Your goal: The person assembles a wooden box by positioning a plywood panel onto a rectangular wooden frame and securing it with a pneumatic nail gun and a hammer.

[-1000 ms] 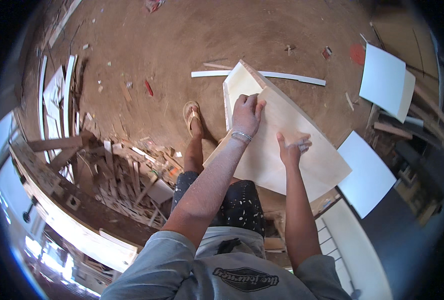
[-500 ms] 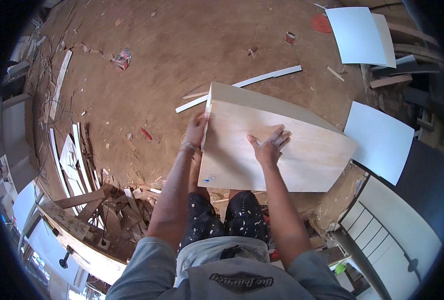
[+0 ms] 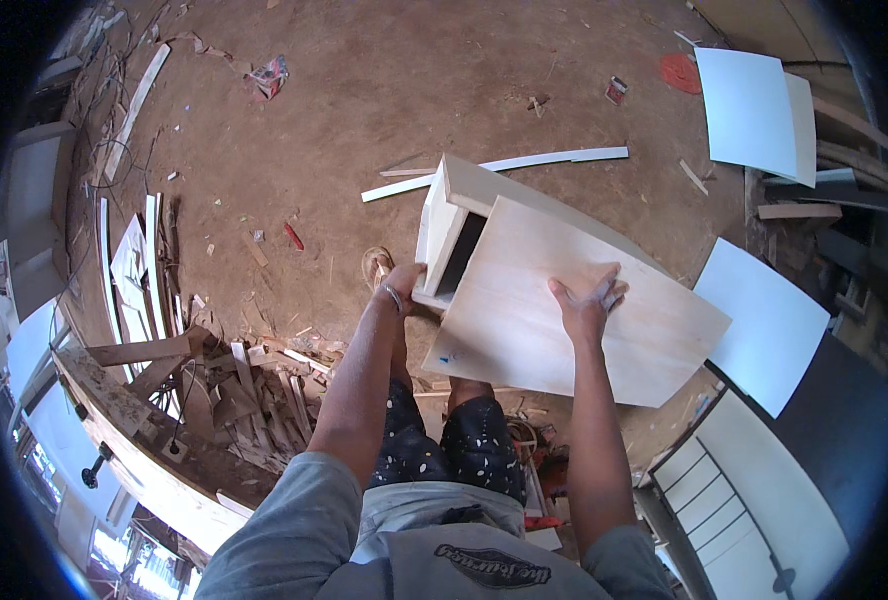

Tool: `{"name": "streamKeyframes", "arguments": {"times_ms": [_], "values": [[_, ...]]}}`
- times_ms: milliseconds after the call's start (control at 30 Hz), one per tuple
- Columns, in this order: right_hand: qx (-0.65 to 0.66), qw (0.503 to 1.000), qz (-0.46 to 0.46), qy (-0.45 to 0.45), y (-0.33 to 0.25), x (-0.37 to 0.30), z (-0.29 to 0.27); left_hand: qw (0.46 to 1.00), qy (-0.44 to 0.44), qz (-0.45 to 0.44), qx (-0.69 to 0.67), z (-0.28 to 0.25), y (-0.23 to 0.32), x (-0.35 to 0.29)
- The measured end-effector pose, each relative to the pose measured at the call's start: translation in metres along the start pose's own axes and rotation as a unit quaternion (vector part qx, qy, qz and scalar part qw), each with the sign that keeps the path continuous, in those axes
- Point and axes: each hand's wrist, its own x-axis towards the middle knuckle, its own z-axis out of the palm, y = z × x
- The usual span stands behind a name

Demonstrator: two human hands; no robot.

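Lengthwise toward lower right, wooden panel

Brown, dusty floor strewn with scraps spreads across the upper middle. A wooden bench runs along the lower left, bright daylight glaring beyond it.

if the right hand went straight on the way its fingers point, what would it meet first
The right hand would probably first reach the far edge of the pale wooden panel, close ahead, though depth there is hard to judge.
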Motion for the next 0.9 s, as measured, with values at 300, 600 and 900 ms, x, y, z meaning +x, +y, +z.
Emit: {"name": "streamKeyframes", "arguments": {"times_ms": [300,600,900], "values": [[-0.06,0.995,-0.045,-0.061,0.014,-0.015,-0.031,0.999,0.037,0.005,-0.035,0.006,-0.098,-0.062],[-0.117,0.989,-0.057,-0.067,0.007,-0.003,-0.024,0.993,0.021,-0.044,-0.108,0.009,-0.099,-0.053],[-0.118,0.989,-0.047,-0.071,0.001,0.011,-0.027,0.999,0.006,-0.032,0.018,-0.029,-0.1,-0.014]]}}
